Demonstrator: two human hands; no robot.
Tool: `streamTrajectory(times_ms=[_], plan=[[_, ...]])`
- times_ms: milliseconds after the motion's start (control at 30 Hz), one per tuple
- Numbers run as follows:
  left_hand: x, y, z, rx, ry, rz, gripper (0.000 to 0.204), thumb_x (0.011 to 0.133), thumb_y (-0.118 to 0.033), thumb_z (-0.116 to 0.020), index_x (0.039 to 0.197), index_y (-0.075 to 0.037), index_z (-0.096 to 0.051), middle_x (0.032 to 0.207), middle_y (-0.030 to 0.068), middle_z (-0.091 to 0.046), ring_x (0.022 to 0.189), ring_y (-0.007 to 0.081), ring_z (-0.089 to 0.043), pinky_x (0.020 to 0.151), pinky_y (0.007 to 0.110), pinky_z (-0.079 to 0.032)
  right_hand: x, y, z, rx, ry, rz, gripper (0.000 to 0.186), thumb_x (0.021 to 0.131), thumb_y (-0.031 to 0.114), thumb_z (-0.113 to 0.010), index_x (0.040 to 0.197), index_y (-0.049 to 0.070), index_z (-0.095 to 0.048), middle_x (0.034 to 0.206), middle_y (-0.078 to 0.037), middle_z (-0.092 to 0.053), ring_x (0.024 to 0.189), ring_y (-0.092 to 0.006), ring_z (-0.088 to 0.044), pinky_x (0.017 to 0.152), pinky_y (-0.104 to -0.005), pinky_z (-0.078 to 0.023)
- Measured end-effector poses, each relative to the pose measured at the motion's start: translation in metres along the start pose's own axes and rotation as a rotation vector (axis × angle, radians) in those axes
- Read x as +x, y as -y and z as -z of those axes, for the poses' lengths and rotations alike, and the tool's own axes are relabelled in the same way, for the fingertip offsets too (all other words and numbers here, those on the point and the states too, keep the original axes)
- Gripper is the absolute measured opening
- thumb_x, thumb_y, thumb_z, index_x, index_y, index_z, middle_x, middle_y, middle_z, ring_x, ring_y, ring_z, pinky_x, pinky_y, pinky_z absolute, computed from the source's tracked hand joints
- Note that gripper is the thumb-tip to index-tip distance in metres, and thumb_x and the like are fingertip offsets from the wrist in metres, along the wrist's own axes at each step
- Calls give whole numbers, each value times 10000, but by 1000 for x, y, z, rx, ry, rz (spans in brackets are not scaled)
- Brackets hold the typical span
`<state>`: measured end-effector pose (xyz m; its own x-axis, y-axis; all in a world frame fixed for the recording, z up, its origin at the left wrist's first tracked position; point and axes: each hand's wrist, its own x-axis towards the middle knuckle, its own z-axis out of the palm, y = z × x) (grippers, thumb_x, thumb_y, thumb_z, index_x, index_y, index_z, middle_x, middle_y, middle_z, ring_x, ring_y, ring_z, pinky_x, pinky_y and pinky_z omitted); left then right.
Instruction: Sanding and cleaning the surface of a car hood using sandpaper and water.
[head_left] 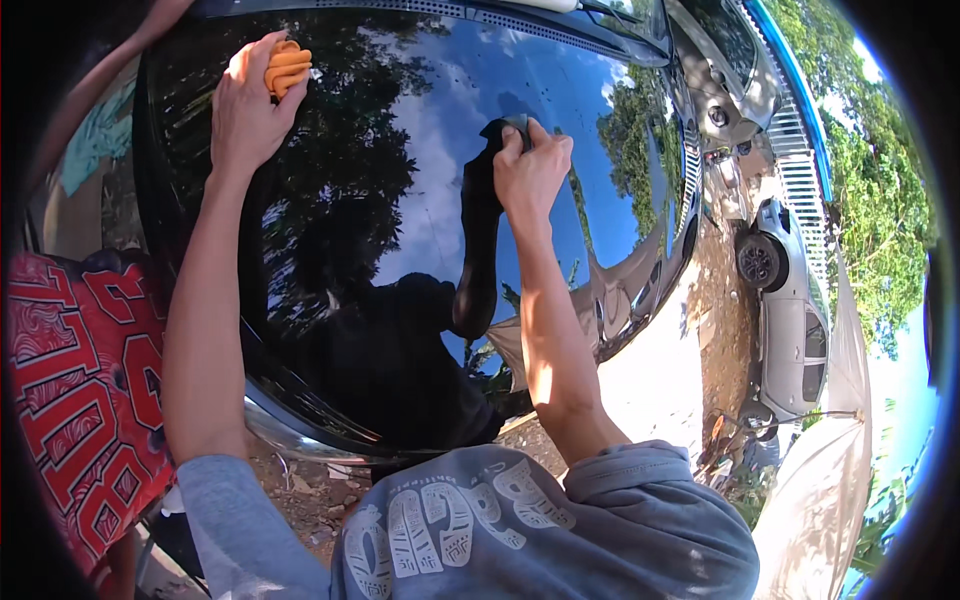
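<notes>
A glossy black car hood (340,250) fills the middle and mirrors trees, sky and my dark outline. At its far left, my left hand (245,115) is closed around a bunched orange cloth (287,70) that rests on or just over the paint. Right of the hood's middle, my right hand (532,175) pinches a small dark pad (517,124) against the surface. Fingers partly cover the pad, so its full shape is hidden. Small droplets or specks dot the paint beyond that hand.
A person in a red patterned shirt (85,390) stands close on my left. A teal cloth (98,140) hangs behind that person's arm. The windshield's lower edge and wiper (610,25) border the hood's far side. At right stand a silver car (790,330) and a white fence (800,150).
</notes>
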<state>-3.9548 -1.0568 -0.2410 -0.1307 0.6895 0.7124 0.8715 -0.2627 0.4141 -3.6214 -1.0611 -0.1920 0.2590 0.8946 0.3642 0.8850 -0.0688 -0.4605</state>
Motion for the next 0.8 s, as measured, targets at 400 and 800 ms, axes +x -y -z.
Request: streamTrajectory(times_ms=[400,800], plan=[[-6,-1,3,-49,-26,-42,591,875,-267,-753,1390,-158,-484,1255,164,-600,1060,359,-640,905,462,-523,-3,-3,-2,-76,-134,160,309,827,189,-698,1078,20,-759,915,-243,-637,925,-419,-602,846,-474,-478],[-12,5,-2,-28,-38,-41,531,928,-317,-706,1388,-135,-511,1231,139,-610,1067,342,-639,914,455,-521,41,-31,33,-19,157,607,301,873,121,-665,1158,43,-724,973,-220,-682,913,-406,-630,851,-452,-494]])
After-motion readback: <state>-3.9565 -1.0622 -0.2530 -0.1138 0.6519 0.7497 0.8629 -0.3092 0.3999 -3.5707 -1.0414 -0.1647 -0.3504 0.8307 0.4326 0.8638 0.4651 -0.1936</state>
